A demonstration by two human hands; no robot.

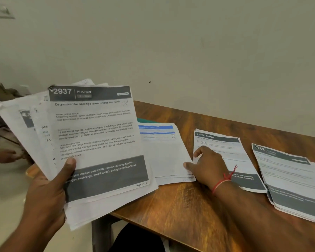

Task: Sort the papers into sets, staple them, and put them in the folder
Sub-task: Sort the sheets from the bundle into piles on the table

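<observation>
Left grip (49,193) clutching papers (98,135), right grip (208,165) flat

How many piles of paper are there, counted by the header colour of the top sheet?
Grey-headed piles on the table: 2 (DESK / STUDY pile, 762 pile)
Blue-headed pile on the table: 1
Grey-headed 2937 KITCHEN bundle, held in the left hand: 1
Total: 4
</observation>
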